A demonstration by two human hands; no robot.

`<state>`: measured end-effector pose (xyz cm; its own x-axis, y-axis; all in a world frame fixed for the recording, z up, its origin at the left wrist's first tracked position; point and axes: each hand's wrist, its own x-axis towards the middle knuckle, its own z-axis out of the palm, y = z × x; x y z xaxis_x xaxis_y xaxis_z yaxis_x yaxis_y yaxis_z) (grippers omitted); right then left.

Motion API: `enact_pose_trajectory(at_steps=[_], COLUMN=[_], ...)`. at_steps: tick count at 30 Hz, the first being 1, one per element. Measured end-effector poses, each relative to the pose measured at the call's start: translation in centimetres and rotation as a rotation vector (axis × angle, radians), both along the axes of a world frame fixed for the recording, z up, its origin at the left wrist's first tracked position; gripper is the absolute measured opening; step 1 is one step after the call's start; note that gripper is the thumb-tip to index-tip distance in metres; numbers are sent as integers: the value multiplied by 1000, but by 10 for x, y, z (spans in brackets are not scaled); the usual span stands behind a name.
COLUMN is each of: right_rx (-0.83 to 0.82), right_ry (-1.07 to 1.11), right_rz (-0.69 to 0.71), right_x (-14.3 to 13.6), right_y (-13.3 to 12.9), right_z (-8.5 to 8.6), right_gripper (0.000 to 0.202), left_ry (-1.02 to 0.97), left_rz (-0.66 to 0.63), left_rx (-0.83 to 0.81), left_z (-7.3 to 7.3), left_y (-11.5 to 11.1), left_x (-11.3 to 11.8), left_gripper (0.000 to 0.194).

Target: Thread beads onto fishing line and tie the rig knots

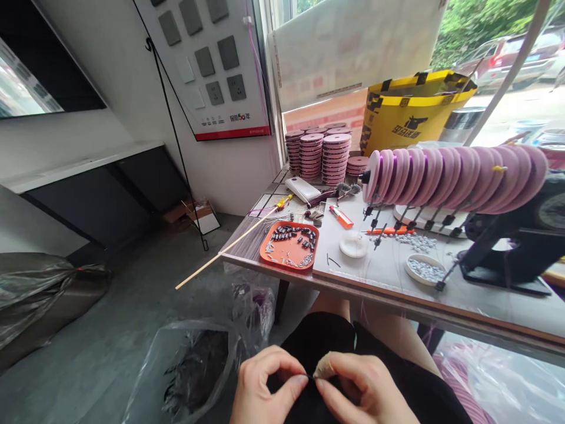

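Over my lap, my left hand (270,386) and my right hand (359,388) meet fingertip to fingertip, each closed in a pinch. Between them shows a short bit of a thin dark piece (310,377); the fingers hide the rest, and its kind is too small to tell. A beige covering wraps a fingertip of my right hand. Beyond my hands, at the table's near edge, sits an orange tray (289,263) with small black parts and tiny metal pieces. To its right, a white round dish (353,245) lies on a pale board (329,282).
A row of pink spools (445,176) on a black stand (498,265) has lines and dark clips hanging. Stacked pink spools (336,156) and a yellow bag (410,121) stand behind. A stick (220,254) juts past the table edge. A plastic bag (145,377) of dark material is on the floor.
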<state>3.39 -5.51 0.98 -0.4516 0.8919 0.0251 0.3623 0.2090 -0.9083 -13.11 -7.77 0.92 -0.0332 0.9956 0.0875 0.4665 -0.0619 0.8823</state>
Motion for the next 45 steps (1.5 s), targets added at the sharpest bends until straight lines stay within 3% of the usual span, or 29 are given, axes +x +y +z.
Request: enact_pose_trajectory(at_steps=[7, 11, 15, 20, 26, 33, 41, 45], right_rx=[-75, -90, -107, -131, -124, -117, -79, 41], right_ry=[20, 18, 18, 14, 26, 5, -28, -99], right_rz=[0, 7, 27, 30, 37, 19, 23, 62], right_x=[-3, -3, -3, -4, -4, -5, -6, -5], right_y=[-1, -1, -1, -1, -1, -1, -2, -1], right_z=[1, -1, 0, 0, 1, -3, -4, -7], right_gripper=[16, 16, 15, 14, 15, 15, 15, 10], left_ry=[111, 114, 144, 113, 179, 119, 419, 436], left_rz=[-107, -71, -115, -46, -120, -48, -226, -222], left_rx=[38, 63, 38, 53, 34, 108, 258, 236], left_z=[-1, 0, -1, -2, 3, -6, 0, 0], left_y=[1, 0, 0, 0, 1, -3, -3, -3], left_x=[-5, -5, -4, -2, -4, -1, -5, -2], left_gripper=[10, 12, 11, 13, 12, 15, 12, 14])
